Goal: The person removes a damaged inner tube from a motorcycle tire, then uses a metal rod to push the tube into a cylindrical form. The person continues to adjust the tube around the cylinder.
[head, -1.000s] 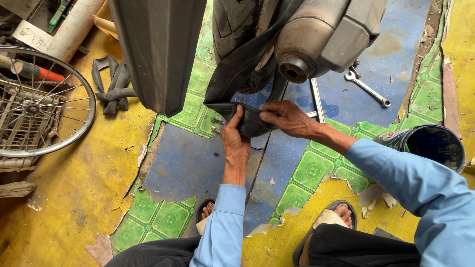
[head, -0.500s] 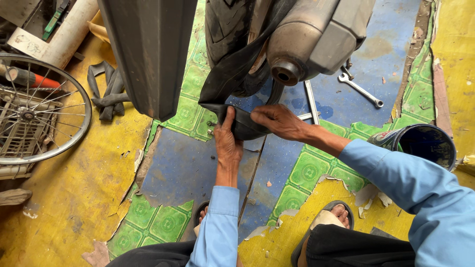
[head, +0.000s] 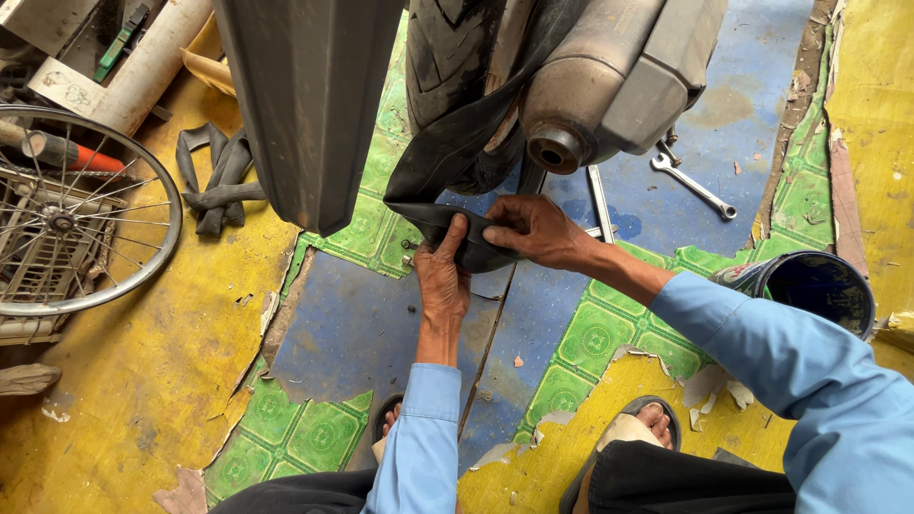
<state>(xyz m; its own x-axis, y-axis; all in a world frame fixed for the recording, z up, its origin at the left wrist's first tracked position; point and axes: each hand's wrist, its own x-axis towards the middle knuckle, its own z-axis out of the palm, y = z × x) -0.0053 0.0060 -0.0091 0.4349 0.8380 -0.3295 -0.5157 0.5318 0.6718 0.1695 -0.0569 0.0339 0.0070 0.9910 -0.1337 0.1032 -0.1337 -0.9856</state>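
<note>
A black rubber inner tube (head: 447, 162) hangs out of the motorcycle's rear tyre (head: 457, 57) and ends in a flattened fold near the floor. My left hand (head: 443, 271) presses that fold from below, fingers on the rubber. From the right, my right hand (head: 538, 233) pinches the same fold. Both sleeves are light blue. The grey exhaust muffler (head: 590, 90) sits just above my right hand.
A dark mudguard panel (head: 305, 105) hangs at the upper left. A spoked bicycle wheel (head: 71, 214) and scrap rubber strips (head: 214, 181) lie left. Two wrenches (head: 690, 181) rest on the blue and green floor. A blue bucket (head: 809, 286) stands right. My sandalled feet (head: 638, 428) are below.
My view has shifted slightly. Both hands stay on the tube's fold, with the left thumb moving a little higher on the rubber.
</note>
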